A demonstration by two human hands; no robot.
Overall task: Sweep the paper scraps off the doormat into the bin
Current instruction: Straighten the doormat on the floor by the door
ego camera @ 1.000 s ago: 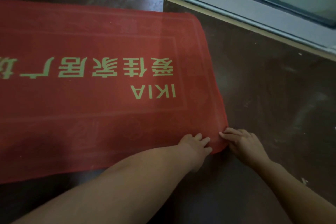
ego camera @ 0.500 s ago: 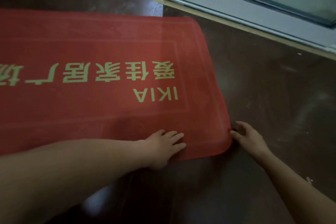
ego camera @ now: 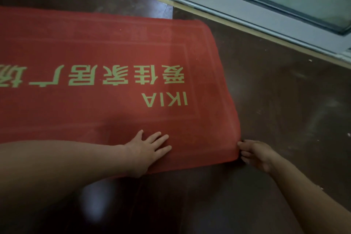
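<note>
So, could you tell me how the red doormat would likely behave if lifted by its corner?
The doormat looks thin and lies flat, so it would probably droop. On the glossy floor it may slide when pushed, unless the flat left hand pins it.

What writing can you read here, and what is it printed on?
"IKIA": pale yellow letters on the red doormat, upside down to the camera.
"爱佳家居广": larger row on the same doormat, also upside down; a further character is cut off at the left edge.
No other writing shows.
</note>
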